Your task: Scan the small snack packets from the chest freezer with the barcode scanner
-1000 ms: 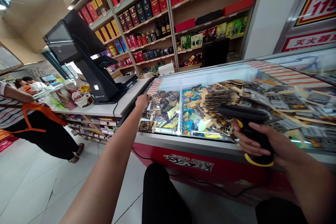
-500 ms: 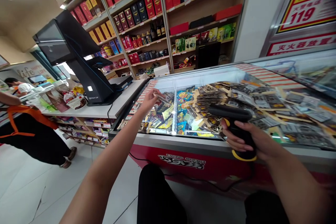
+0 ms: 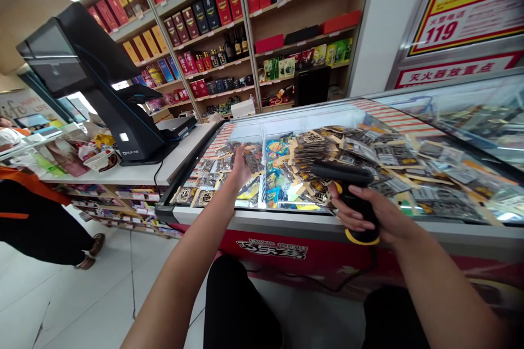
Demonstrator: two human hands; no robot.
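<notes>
My right hand (image 3: 364, 212) grips the handle of a black barcode scanner (image 3: 344, 173) with yellow trim, its head pointing left above the chest freezer's front edge. Stretched out over the left part of the freezer, my left hand (image 3: 240, 169) has its fingers apart and holds nothing that I can see. Right by its fingertips, a dark reddish packet (image 3: 254, 157) lies among other packets. Small black-and-tan snack packets (image 3: 203, 196) are spread to the left of that hand. A large heap of similar packets (image 3: 315, 147) lies beyond the scanner.
A white divider (image 3: 262, 188) stands between the packet piles. The red freezer (image 3: 272, 248) has a scanner cable hanging in front. To the left, a counter (image 3: 180, 155) carries a black checkout terminal (image 3: 102, 87). A person in black and orange (image 3: 36, 218) stands farther left; stocked shelves (image 3: 213, 38) rise behind.
My left hand has let go of the clear packet it pinched, and its fingers have spread. My right hand still holds the scanner. The view has shifted a little to the right.
</notes>
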